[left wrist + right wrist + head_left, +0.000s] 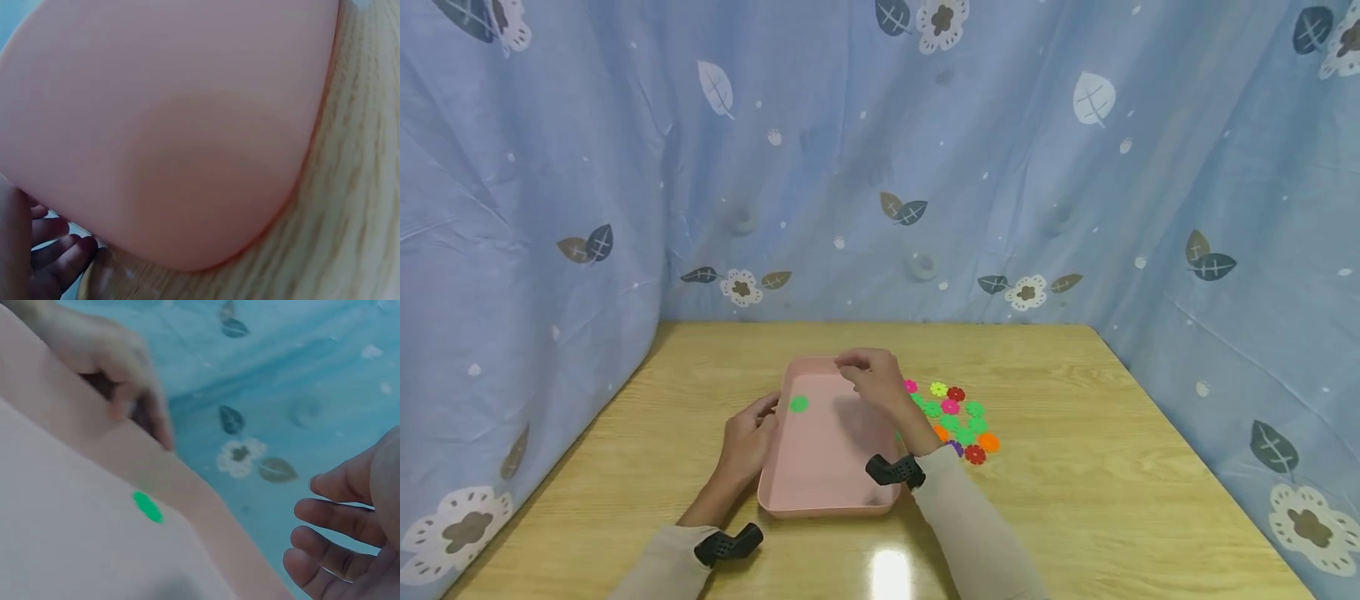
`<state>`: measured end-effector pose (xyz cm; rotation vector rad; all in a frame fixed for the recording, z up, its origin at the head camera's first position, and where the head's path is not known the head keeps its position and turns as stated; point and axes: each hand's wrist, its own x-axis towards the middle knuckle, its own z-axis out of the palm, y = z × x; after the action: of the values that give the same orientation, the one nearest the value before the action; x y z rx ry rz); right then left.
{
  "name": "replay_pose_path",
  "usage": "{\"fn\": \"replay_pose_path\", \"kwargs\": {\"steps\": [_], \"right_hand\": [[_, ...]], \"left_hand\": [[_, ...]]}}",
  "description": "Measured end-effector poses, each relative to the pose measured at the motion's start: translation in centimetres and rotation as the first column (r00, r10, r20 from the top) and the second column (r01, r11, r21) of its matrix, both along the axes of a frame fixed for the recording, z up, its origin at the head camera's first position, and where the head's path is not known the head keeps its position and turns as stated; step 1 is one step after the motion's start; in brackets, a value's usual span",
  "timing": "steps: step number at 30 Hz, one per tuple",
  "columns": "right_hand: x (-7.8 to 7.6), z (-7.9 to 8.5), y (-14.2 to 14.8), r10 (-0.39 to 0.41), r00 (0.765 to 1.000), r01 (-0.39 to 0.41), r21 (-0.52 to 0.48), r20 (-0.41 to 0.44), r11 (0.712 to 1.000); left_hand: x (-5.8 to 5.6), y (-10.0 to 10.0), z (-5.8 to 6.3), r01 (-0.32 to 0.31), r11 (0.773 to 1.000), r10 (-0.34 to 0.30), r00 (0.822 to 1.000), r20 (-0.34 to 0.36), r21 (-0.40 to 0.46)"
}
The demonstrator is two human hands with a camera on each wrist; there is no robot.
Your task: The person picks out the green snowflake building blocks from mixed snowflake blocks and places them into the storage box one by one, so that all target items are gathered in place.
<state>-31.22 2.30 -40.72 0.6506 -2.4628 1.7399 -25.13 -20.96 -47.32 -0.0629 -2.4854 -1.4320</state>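
Note:
A pink rectangular tray [827, 475] lies on the wooden table, with one green disc [799, 404] inside near its left side. My left hand [747, 437] grips the tray's left rim; in the right wrist view its thumb [122, 403] hooks over the inner wall while the fingers stay outside. Over the tray's far right corner hovers my right hand [876, 379]. Its fingers [337, 515] are loosely bent, and nothing shows between them. In the left wrist view, the tray wall [187, 156] fills most of the picture.
Right of the tray lie several small flower-shaped discs, among them an orange disc [988, 442], a red disc [975, 454] and a yellow disc [938, 388]. My right forearm partly covers them. A blue patterned curtain [850, 167] hangs behind and beside the table [1112, 467].

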Motion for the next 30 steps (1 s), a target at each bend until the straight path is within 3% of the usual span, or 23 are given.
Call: {"fn": "replay_pose_path", "kwargs": {"steps": [6,12,19,28,30], "right_hand": [[-0.5,0.1,3.0,-0.081,0.996,0.081,-0.005,-0.026,0.997],[-1.4,-0.3,5.5,-0.13,0.991,0.131,0.159,-0.015,0.978],[-1.8,-1.2,6.8,-0.116,0.992,0.09,0.334,0.057,0.938],[-1.9,-2.1,6.6,-0.096,0.995,0.067,0.499,0.034,0.864],[-1.8,-2.3,6.6,-0.103,0.993,0.059,0.504,0.06,0.861]], "left_hand": [[0.3,-0.2,-0.1,0.005,1.0,-0.005,1.0,0.0,0.007],[0.1,-0.2,0.1,-0.007,1.0,0.007,1.0,-0.011,-0.003],[0.2,-0.2,0.3,0.006,1.0,-0.006,1.0,0.006,0.004],[0.1,0.1,0.3,0.018,1.0,-0.018,1.0,0.004,0.015],[0.1,0.3,0.2,0.014,1.0,-0.014,1.0,-0.002,0.014]]}}
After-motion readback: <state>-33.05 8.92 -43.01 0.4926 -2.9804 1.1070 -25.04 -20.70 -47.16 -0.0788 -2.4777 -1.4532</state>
